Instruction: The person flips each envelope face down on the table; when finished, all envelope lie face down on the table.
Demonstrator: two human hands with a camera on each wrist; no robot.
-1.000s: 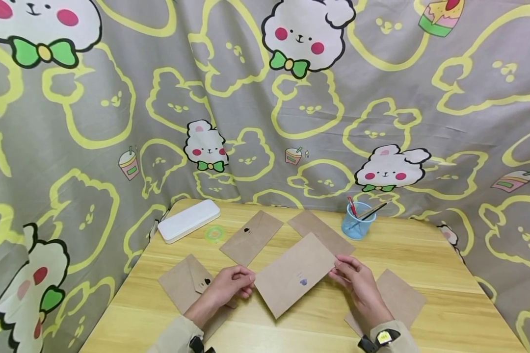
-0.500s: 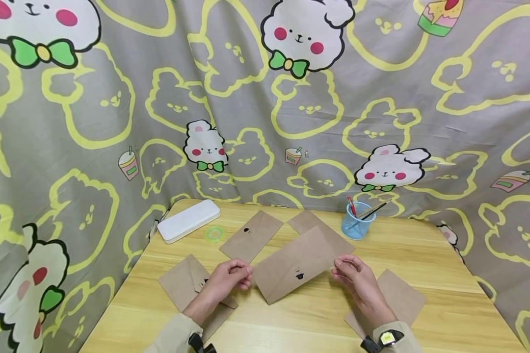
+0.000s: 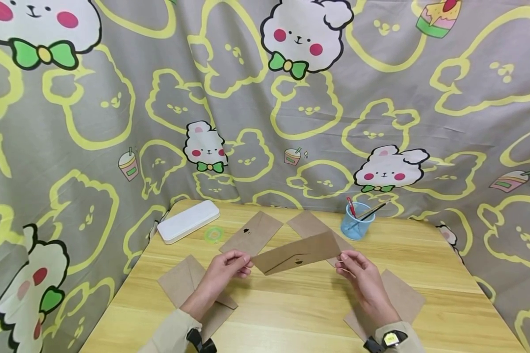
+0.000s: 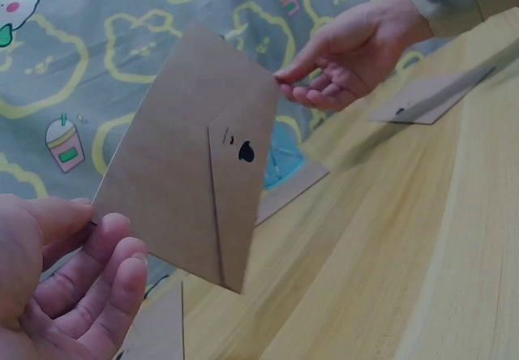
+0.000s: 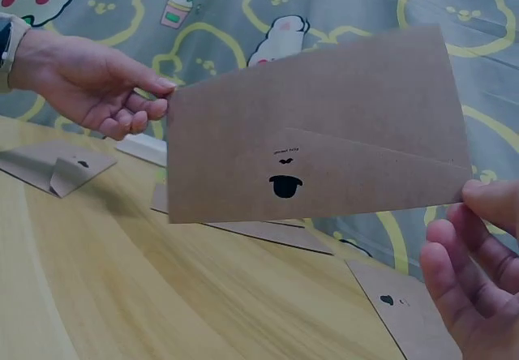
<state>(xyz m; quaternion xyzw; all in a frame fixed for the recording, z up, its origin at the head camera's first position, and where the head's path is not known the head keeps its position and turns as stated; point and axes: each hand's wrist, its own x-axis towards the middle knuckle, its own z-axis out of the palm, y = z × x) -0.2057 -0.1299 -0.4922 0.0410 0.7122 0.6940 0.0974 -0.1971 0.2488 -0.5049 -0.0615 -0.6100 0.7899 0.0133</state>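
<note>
Pinching one end of a brown envelope between thumb and forefinger, the left hand keeps its remaining fingers loosely bent. The right hand pinches the opposite end in the same way, its other fingers curled clear of the paper. Between them the envelope hangs tilted above the worktop, its flap and black hat-like mark showing. Behind it lie two flat envelopes, with a blue mesh cup of pens farther right and a white case farther left.
</note>
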